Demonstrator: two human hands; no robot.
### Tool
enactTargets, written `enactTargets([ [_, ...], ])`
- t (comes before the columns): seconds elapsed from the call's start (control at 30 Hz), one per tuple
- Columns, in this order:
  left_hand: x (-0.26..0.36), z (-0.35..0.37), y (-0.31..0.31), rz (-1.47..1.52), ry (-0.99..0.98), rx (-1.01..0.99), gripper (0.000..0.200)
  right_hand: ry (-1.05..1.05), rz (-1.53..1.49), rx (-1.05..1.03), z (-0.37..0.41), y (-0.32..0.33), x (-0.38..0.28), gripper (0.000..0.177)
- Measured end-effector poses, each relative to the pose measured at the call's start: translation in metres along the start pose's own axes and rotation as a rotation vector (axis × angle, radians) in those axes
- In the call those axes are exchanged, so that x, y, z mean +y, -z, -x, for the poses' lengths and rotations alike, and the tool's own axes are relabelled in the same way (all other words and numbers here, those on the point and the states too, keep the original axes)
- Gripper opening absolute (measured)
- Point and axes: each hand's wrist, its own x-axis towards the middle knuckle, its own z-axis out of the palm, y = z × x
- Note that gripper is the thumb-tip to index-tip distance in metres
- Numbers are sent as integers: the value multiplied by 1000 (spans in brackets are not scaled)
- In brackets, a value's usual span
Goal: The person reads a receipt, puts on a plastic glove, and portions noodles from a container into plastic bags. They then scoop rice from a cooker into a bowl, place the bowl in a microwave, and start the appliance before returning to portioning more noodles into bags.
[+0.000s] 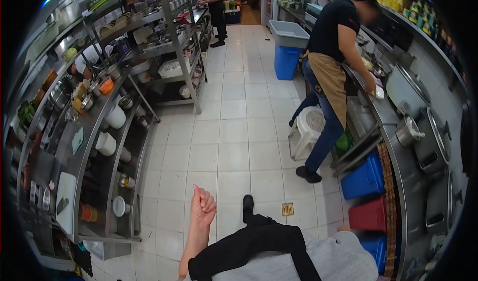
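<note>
My left hand (204, 205) is raised over the tiled floor, its fingers curled into a fist and nothing visible in it. Of my right hand (343, 227) only a small patch of skin shows beyond the grey sleeve (356, 253); its fingers are hidden. A black shoe (247, 206) is on the floor between my arms. No object touches my left hand.
A metal counter (89, 166) with a white cutting board (66, 196) runs along the left. To the right stand a co-worker in a tan apron (326, 76), a white stool (309, 126), blue bins (362, 177) and a red bin (367, 214). Another person (217, 7) stands farther back.
</note>
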Motion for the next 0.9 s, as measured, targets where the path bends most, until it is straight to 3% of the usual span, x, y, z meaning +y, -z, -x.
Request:
enactTargets([
  [0.17, 32, -105, -19, 66, 55, -45, 34, 535, 251, -374, -20, -10, -133, 32],
  [0.23, 48, -140, -38, -20, -6, 4, 30, 484, 77, -329, -27, 20, -266, 39],
  [0.27, 55, -159, -45, -107, -67, 46, 25, 659, 203, -324, -55, 21, -335, 43],
  [0.3, 62, -178, -46, -122, -80, -22, 16, 769, 133, -261, -53, 52, -406, 33],
  [0.33, 69, -195, -51, -127, -40, -38, 16, 882, -56, -141, -47, 77, -466, 36],
  [0.4, 82, -232, -65, -178, -82, 67, 16, 1083, -274, -114, -33, 146, -578, 39],
  [0.47, 95, -277, -58, -149, -70, 31, 14, 1251, -351, 11, -28, 201, -667, 35],
  [0.53, 111, -323, -55, -177, -59, -13, 13, 1264, -372, 8, -13, 268, -726, 35],
  [0.67, 156, -415, -56, -226, -143, -15, 13, 1225, -539, -29, -48, 323, -801, 34],
  [0.77, 198, -494, -62, -299, -163, -27, 14, 1196, -414, 98, -95, 327, -831, 36],
  [0.9, 244, -605, -84, -348, -117, -53, 16, 888, -228, -4, -136, 326, -847, 38],
])
